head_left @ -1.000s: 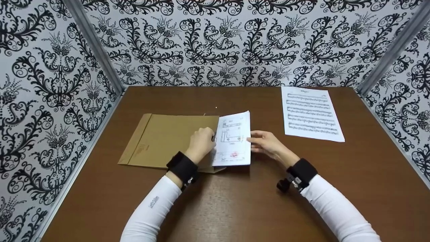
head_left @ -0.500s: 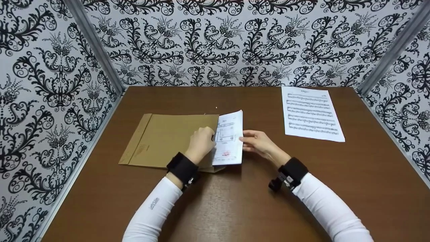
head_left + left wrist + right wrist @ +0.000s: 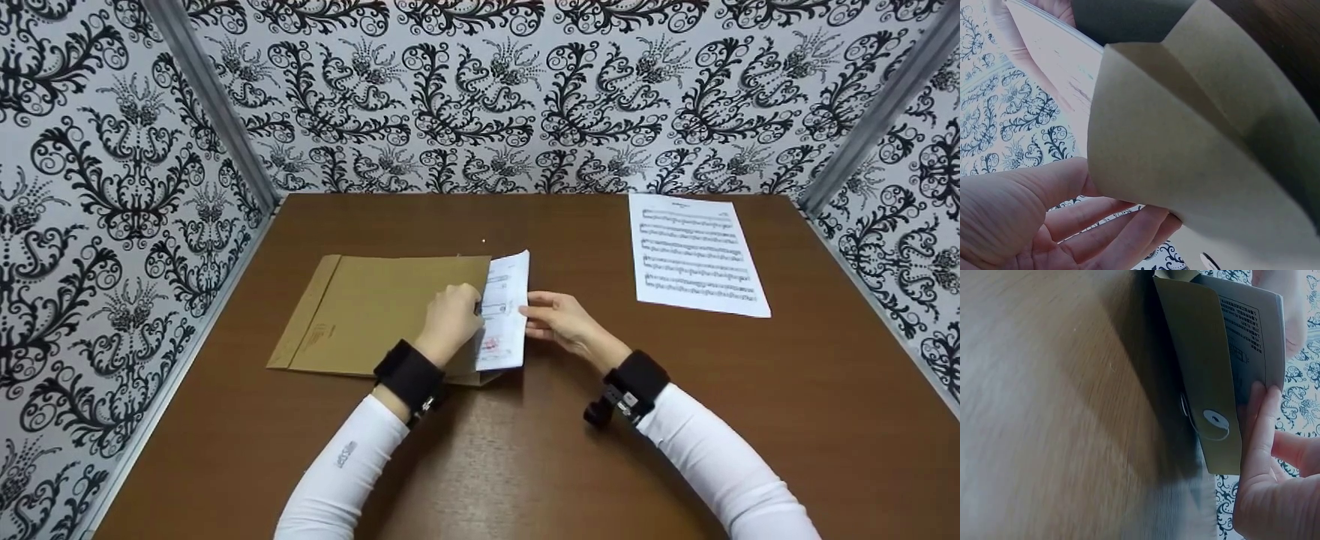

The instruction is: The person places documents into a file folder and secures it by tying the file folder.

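A brown paper envelope [image 3: 382, 311] lies on the table, its mouth facing right. Its upper edge at the mouth is pinched by my left hand [image 3: 452, 319], the thumb on one side of the paper [image 3: 1129, 135] and fingers on the other. A stack of white printed sheets [image 3: 504, 315] sticks partly out of the mouth; the rest is hidden inside. My right hand [image 3: 559, 319] pinches the outer edge of the sheets between thumb and fingers. The right wrist view shows a white button [image 3: 1216, 419] with a string on the envelope's underside flap.
One sheet of music [image 3: 697, 255] lies at the back right of the brown table [image 3: 600, 472]. Patterned walls [image 3: 510, 97] stand behind and at both sides. A tiny white speck lies behind the envelope.
My right hand has moved left, pushing the sheets further into the envelope, so a narrower strip of them shows. The left hand stays nearly still at the envelope's mouth.
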### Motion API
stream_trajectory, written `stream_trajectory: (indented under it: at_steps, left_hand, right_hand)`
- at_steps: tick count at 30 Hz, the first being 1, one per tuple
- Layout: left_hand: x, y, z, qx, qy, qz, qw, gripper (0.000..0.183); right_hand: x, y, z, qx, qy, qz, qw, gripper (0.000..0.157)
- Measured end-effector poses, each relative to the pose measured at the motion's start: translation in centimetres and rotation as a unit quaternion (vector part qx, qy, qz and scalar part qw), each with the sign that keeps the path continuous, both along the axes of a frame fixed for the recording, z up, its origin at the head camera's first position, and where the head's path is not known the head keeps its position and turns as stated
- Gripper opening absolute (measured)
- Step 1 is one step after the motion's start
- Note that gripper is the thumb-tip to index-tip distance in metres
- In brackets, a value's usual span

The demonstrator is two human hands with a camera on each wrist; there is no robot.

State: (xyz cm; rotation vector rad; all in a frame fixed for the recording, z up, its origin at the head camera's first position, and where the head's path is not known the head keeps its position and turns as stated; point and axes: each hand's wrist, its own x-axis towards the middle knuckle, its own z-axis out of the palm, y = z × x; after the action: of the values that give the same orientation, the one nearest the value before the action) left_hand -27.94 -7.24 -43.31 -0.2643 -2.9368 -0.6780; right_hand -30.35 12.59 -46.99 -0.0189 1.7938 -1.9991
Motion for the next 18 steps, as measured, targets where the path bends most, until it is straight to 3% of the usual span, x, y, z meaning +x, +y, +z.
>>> stream_trajectory:
  at_steps: [6,18]
  left_hand:
    - [0.1,0.0,-0.1,-0.008,0.014,-0.002,0.9999,0.002]
    - [0.1,0.1,-0.1,-0.007,0.0,0.005,1.0,0.007]
  right_hand:
    - [0.0,-0.8,-0.2,0.016,0.002,-0.001,1.0,0.052]
    - [-0.5,-2.1,-0.9,0.046,0.009,-0.005,0.999,0.045]
